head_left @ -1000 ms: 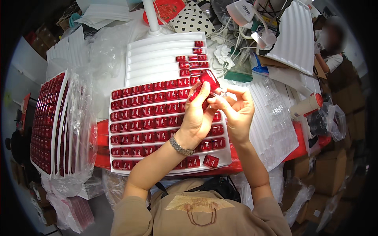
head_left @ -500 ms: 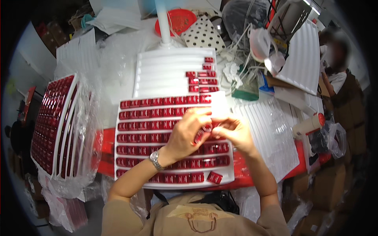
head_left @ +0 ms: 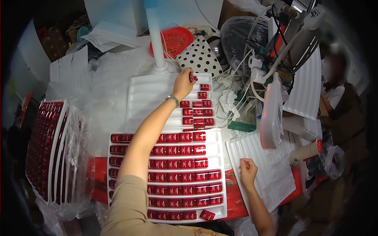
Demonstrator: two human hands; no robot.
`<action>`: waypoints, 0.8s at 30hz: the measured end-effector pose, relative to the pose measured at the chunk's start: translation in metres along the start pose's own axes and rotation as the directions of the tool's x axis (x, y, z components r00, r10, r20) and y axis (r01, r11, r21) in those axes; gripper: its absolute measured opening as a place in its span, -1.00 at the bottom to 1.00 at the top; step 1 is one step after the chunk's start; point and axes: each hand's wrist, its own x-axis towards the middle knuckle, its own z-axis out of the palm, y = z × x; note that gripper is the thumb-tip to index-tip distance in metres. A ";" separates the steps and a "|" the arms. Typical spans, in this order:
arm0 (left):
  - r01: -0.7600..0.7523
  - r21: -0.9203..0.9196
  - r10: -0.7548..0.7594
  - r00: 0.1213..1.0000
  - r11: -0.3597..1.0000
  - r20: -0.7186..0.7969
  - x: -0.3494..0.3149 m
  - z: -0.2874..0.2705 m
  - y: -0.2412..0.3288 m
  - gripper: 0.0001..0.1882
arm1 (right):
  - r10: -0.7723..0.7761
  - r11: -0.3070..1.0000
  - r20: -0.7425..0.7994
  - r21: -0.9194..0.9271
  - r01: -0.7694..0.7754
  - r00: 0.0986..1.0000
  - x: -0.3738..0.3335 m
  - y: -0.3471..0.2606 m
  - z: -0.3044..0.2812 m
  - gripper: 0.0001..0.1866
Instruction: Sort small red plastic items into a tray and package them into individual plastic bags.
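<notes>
My left hand (head_left: pixel 182 85), with a watch on its wrist, reaches out to the upper right of the far white ridged tray (head_left: pixel 147 94). Its fingers pinch a small red box (head_left: pixel 192 78) above the tray's top groove. Below it, several red boxes (head_left: pixel 197 112) stand along that tray's right side. My left forearm crosses the near tray (head_left: pixel 215 151), whose grooves carry rows of red boxes (head_left: pixel 174 163); one box (head_left: pixel 207 215) lies tilted at its lower right. My right hand (head_left: pixel 248 170), fingers curled and nothing visible in them, is over a wrapped white ridged tray (head_left: pixel 271 173).
At the left stands a plastic-wrapped stack of filled trays (head_left: pixel 44 151). A white lamp post (head_left: pixel 156 39), a red plate (head_left: pixel 173 41) and a polka-dot cloth (head_left: pixel 201 57) are at the back. Cables, crumpled tissue (head_left: pixel 228 103) and a white lamp head (head_left: pixel 271 114) crowd the right. A person sits far right.
My hands, together over the near tray before, are now apart. The left has moved forward to the far tray with a red box; the right has drawn back to the right. The view has shifted.
</notes>
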 end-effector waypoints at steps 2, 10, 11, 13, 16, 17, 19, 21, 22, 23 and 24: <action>-0.129 0.199 0.135 0.991 0.971 -0.018 0.013 0.020 -0.019 -0.65 | 0.006 0.999 -0.020 -0.045 -0.007 1.000 0.000 -0.001 0.005 -0.90; -0.301 0.469 0.154 0.933 0.830 0.326 -0.016 0.043 -0.040 -0.36 | -0.004 0.995 -0.095 0.101 0.013 0.996 -0.001 0.027 -0.003 -0.91; -0.330 0.506 0.093 0.895 0.797 0.436 -0.017 0.026 -0.020 -0.24 | -0.019 1.000 -0.085 0.012 0.021 0.996 -0.003 0.020 -0.004 -0.91; -0.316 0.551 -0.054 0.831 0.773 0.553 -0.017 0.000 -0.003 0.01 | -0.033 0.997 -0.055 -0.074 0.029 0.998 -0.004 0.008 -0.002 -0.92; -0.063 0.408 -0.183 0.825 0.911 0.535 -0.015 -0.024 0.007 0.00 | -0.031 0.997 -0.049 -0.067 0.028 0.998 -0.003 0.008 -0.002 -0.92; 0.050 0.324 -0.178 0.908 0.945 0.380 -0.020 -0.018 -0.010 -0.07 | -0.078 0.995 -0.054 -0.068 0.074 0.996 -0.003 0.010 0.002 -0.92; 0.143 0.251 -0.239 0.880 0.957 0.410 -0.020 -0.005 -0.025 -0.13 | -0.120 0.991 -0.062 -0.072 0.115 0.991 -0.003 0.011 0.004 -0.93; 0.099 0.149 -0.150 0.910 0.984 0.387 -0.029 0.006 -0.021 -0.44 | -0.092 0.992 -0.041 -0.086 0.088 0.995 -0.003 0.012 0.001 -0.93; 0.101 0.146 -0.151 0.909 0.984 0.388 -0.030 0.010 -0.022 -0.44 | -0.091 0.992 -0.041 -0.088 0.087 0.995 -0.003 0.012 0.001 -0.93; -0.083 0.233 -0.010 0.929 0.969 0.370 -0.030 0.014 -0.027 -0.53 | -0.115 0.990 -0.040 -0.082 0.111 0.993 -0.004 0.012 0.002 -0.93; -0.259 0.320 0.134 0.921 0.911 0.365 -0.031 0.016 -0.031 -0.62 | -0.139 0.988 -0.039 -0.076 0.135 0.990 -0.004 0.011 0.001 -0.93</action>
